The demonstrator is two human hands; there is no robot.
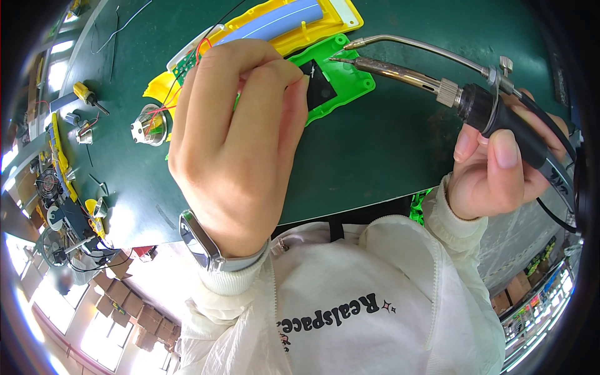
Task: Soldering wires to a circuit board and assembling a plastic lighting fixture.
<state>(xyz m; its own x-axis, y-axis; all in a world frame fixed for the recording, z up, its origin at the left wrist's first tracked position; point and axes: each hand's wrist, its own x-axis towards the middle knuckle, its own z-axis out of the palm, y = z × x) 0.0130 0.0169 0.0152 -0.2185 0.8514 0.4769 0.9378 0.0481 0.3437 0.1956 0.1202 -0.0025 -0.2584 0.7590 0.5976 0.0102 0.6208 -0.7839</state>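
My right hand [490, 169] grips a soldering iron [400, 69] by its black handle, with a curved metal feed tube [431, 45] clamped alongside. The iron's tip points left, over a green plastic housing [350, 78] with a black rectangular panel [320, 94] in it. My left hand [234, 125], with a watch on its wrist, has its fingers curled and pinched at the panel's left edge. What they hold is hidden. Behind it lies a yellow housing [306, 34] with a blue cylinder [272, 24]. A green circuit board [185, 65] with red wires shows beside the hand.
A round silver lamp reflector [150, 125] on red wires lies left of my left hand. Farther left are a yellow-and-black part [82, 92], another small reflector [84, 132] and a long yellow strip [60, 156]. The green tabletop [375, 147] ends close to my body.
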